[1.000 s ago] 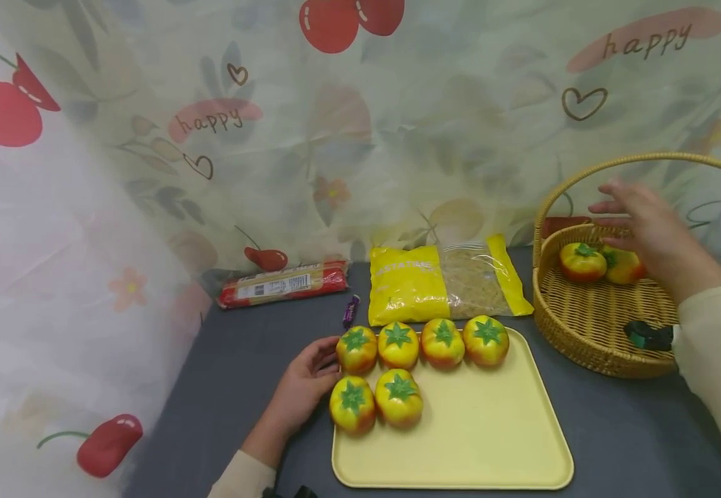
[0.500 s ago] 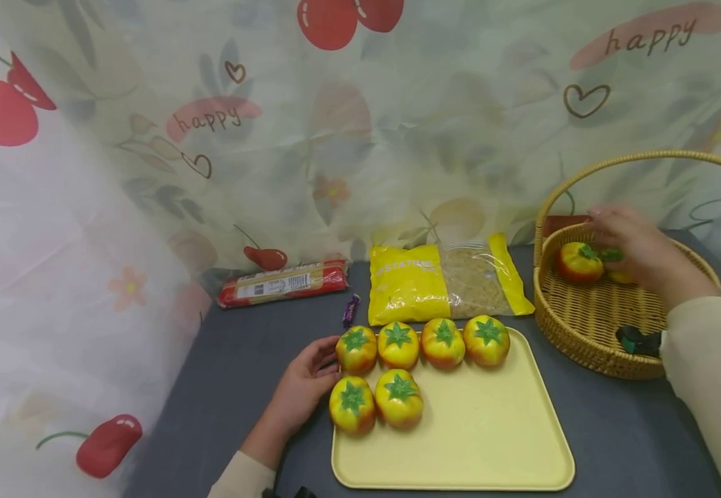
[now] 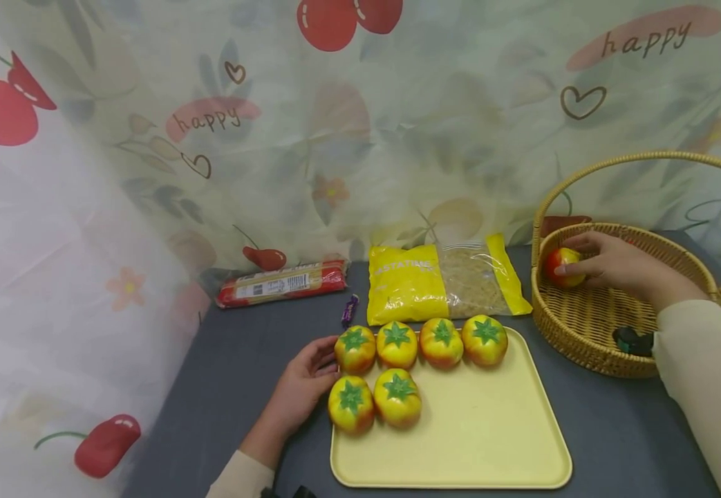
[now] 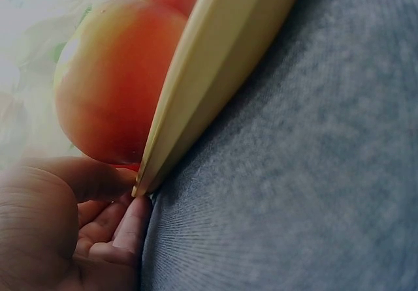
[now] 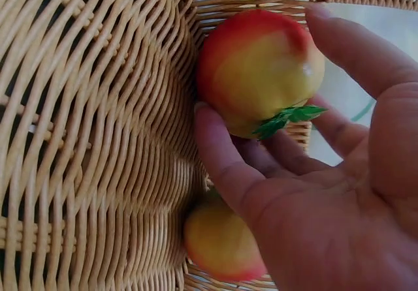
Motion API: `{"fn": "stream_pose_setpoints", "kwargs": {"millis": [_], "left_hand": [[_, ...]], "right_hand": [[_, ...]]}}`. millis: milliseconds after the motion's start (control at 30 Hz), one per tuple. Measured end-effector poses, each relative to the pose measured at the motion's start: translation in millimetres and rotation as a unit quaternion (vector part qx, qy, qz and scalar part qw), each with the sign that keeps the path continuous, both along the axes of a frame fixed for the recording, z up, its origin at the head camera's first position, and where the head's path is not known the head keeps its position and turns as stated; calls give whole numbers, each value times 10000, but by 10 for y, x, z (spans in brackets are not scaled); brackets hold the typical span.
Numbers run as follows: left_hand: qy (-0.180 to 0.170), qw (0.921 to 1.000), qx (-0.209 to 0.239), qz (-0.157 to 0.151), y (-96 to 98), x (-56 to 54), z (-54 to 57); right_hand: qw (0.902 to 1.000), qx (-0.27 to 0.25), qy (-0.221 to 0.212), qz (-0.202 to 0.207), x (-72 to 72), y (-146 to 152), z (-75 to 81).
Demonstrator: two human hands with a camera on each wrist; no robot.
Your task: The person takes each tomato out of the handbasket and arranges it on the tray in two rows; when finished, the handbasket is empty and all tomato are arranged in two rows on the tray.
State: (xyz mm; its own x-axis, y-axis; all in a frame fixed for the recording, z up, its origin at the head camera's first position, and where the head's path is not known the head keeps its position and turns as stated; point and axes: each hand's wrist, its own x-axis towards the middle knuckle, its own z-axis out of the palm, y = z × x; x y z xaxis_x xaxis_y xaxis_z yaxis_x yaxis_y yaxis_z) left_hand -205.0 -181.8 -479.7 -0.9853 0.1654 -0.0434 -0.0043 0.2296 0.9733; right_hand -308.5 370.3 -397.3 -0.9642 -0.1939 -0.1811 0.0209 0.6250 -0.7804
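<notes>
In the wicker basket (image 3: pixel 574 346) at the right, my right hand (image 3: pixel 624 266) holds a yellow-and-red toy tomato (image 3: pixel 562 268), tilted over. From the right wrist view, fingers and thumb curl round this toy tomato (image 5: pixel 258 69), its green leaf towards the palm. Another toy tomato (image 5: pixel 222 242) lies lower in the basket, mostly hidden by the hand in the head view. My left hand (image 3: pixel 303 380) is at the pale yellow tray (image 3: pixel 484 443); in the left wrist view, thumb and fingers pinch the tray's rim (image 4: pixel 189 95). Several toy tomatoes (image 3: pixel 399 398) stand in two rows on the tray.
Behind the tray lie a yellow pasta bag (image 3: pixel 410 283), a red-ended noodle packet (image 3: pixel 285 282) and a small purple-wrapped sweet (image 3: pixel 350 310). The basket's tall handle (image 3: pixel 646 156) arches over its opening. A printed cloth (image 3: pixel 397 173) hangs behind the dark table (image 3: pixel 229 387).
My right hand has come down and leftward into the basket and taken hold of the left toy tomato, which has tipped over. My left hand has stayed at the tray's corner.
</notes>
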Motion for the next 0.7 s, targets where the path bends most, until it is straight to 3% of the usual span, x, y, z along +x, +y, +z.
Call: {"fn": "stream_pose_setpoints", "kwargs": {"millis": [367,700], "left_hand": [[13,10000,-8,35,-7,8,2],[37,10000,-3,-49,-14,5,-4]], "right_hand": [[9994,83,-90,320,3,-23,-15],[9998,96,85,145,8,-75,72]]}}
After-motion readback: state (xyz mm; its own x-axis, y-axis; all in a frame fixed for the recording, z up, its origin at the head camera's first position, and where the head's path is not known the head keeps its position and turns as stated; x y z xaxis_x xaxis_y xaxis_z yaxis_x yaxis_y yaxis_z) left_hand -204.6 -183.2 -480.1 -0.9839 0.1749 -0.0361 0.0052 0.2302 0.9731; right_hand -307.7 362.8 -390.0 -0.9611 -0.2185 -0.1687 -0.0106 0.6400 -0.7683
